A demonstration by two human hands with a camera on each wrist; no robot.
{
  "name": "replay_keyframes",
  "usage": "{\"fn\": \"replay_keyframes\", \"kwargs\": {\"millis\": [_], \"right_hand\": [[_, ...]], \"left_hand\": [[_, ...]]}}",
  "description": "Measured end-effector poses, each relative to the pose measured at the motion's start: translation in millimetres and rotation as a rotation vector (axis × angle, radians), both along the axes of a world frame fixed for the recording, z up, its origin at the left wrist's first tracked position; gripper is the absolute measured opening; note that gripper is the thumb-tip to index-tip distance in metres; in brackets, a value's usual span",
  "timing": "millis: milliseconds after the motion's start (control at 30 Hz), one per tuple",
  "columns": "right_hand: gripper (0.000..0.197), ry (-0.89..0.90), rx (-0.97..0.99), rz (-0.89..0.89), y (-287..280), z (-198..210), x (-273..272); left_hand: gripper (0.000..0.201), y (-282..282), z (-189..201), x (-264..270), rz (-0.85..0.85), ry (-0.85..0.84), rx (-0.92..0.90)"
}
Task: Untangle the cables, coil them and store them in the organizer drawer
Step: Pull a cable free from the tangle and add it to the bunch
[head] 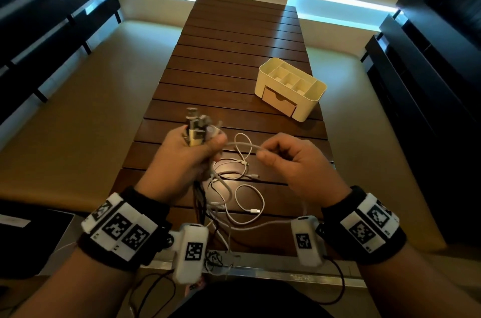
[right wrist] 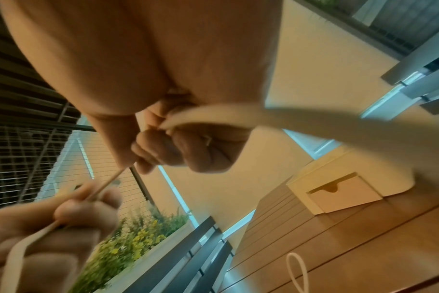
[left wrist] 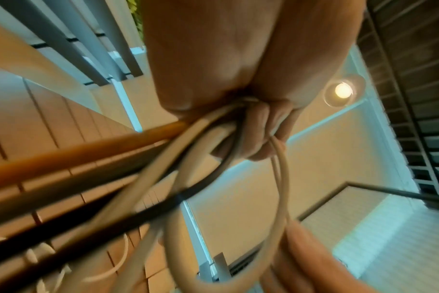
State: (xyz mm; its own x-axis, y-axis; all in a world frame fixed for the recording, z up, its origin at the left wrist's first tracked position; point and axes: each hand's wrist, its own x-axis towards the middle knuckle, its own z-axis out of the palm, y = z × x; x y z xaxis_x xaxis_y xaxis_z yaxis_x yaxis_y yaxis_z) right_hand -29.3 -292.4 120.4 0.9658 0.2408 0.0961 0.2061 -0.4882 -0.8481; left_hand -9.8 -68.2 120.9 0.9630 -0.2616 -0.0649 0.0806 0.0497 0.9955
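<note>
My left hand (head: 192,147) grips a bundle of cable plugs (head: 195,127) above the wooden table (head: 234,62); white, black and orange cables (left wrist: 163,158) hang out below its fist. My right hand (head: 276,153) pinches a white cable (head: 242,146) that runs taut across to the left hand. More white cable loops (head: 244,198) lie tangled on the table under both hands. The cream organizer (head: 291,88) stands further back on the right, its small drawer (head: 279,101) closed. In the right wrist view the white cable (right wrist: 213,113) passes through the curled fingers (right wrist: 183,150).
The table is narrow with open floor on both sides. Dark slatted benches (head: 52,31) flank the left and dark shelving (head: 429,70) the right. Thin dark wires (head: 216,257) dangle over the near table edge.
</note>
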Motion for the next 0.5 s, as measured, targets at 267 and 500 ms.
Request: {"fn": "replay_keyframes", "kwargs": {"millis": [267, 500], "right_hand": [[0.014, 0.077, -0.139, 0.008, -17, 11, 4], [0.009, -0.01, -0.282, 0.159, 1, 18, 6]], "left_hand": [[0.013, 13, 1, 6, 0.04, -0.134, 0.283], [0.016, -10, 4, 5, -0.058, -0.215, 0.424]]}}
